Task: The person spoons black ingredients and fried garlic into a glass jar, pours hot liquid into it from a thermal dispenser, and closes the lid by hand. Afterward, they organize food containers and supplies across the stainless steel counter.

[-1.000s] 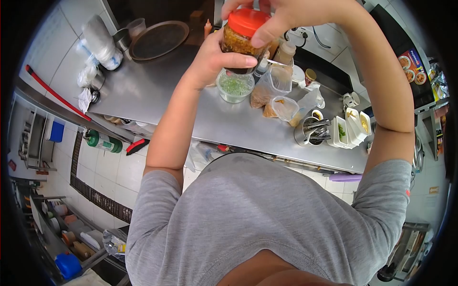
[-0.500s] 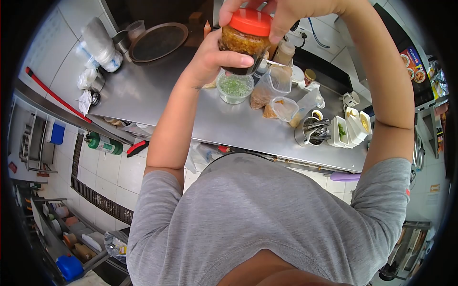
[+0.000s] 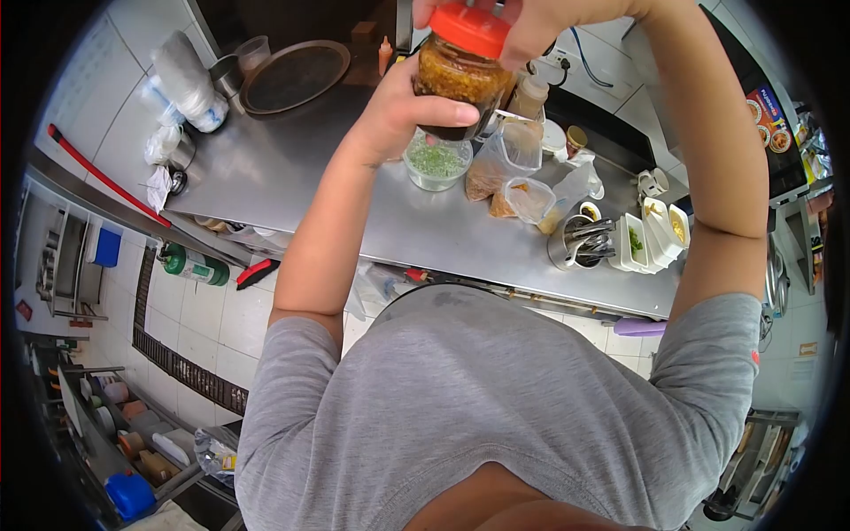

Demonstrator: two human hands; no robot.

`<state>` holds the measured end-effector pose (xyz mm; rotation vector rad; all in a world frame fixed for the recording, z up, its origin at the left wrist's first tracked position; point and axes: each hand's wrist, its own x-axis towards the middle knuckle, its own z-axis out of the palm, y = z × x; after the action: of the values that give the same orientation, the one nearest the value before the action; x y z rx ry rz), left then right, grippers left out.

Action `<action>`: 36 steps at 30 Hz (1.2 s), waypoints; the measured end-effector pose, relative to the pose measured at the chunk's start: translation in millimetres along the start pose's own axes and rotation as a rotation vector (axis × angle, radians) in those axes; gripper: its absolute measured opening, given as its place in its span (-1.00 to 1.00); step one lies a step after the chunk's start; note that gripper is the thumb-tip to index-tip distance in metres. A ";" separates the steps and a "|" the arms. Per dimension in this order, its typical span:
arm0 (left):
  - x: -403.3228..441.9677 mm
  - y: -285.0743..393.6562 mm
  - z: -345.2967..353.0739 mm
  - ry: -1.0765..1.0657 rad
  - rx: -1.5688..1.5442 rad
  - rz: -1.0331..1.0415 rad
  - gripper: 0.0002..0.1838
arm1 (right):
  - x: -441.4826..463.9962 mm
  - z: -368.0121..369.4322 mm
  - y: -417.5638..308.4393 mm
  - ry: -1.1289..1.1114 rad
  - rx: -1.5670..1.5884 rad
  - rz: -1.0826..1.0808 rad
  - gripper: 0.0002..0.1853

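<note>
High above the counter, a glass jar [image 3: 456,87] is held slightly tilted, with yellowish bits in its upper part and dark liquid below. My left hand [image 3: 397,111] is wrapped around the jar's body, thumb across its front. On the jar's red lid [image 3: 471,30], the fingers of my right hand [image 3: 553,25] grip the rim from above and the right side. Whether the lid is loose I cannot tell. Below the jar stands a clear tub [image 3: 436,166] of chopped greens. Beside it are plastic bags of dry, crumbly food [image 3: 496,166].
A steel cup of cutlery [image 3: 577,243] and white containers [image 3: 636,243] stand on the counter's right. Bottles [image 3: 529,96] are behind the jar. A round dark tray [image 3: 294,78] and stacked plastic cups [image 3: 186,80] are at the back left. The steel counter's front edge [image 3: 354,252] faces me.
The lid has risen a little and shifted slightly right, and more of the glass neck shows under it. Both hands keep their hold on jar and lid.
</note>
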<state>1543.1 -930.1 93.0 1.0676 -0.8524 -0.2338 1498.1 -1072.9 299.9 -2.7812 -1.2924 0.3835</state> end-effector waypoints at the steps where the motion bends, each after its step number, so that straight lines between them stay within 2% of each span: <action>1: 0.1 0.4 0.8 -0.005 -0.011 0.017 -0.35 | 10.1 -1.3 13.0 -0.017 0.107 0.004 -0.34; 4: 0.0 0.7 -1.5 -0.003 0.025 -0.010 -0.36 | 4.6 -4.1 9.3 -0.035 0.126 0.001 -0.32; 10: 0.5 2.7 0.1 0.019 0.017 0.004 -0.34 | 11.1 -4.5 -16.2 -0.074 -0.002 0.205 -0.33; 15: 1.1 -0.9 -3.4 0.015 0.025 0.000 -0.32 | 1.7 -3.3 -7.2 -0.048 -0.059 -0.016 -0.34; 18: 1.7 -3.5 -4.6 0.004 -0.005 0.008 -0.31 | 6.9 -9.5 -6.3 -0.104 0.042 0.023 -0.35; 22: 1.8 1.9 -3.1 -0.052 -0.102 -0.014 -0.29 | -2.5 0.9 -3.8 0.025 0.022 -0.061 -0.35; 28: 2.6 3.3 -3.6 -0.042 -0.057 -0.041 -0.27 | -6.1 0.6 -10.3 0.056 -0.081 -0.108 -0.37; 35: 1.9 7.6 0.0 -0.006 0.001 0.000 -0.31 | 11.3 3.8 8.7 0.015 -0.082 -0.020 -0.34; 36: 2.2 7.0 -1.2 0.002 0.023 0.006 -0.32 | 5.8 6.4 3.0 0.084 -0.100 -0.050 -0.41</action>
<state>1543.9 -927.1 99.7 1.0863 -0.8582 -0.2187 1502.4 -1070.8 292.0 -2.8046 -1.3955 0.2032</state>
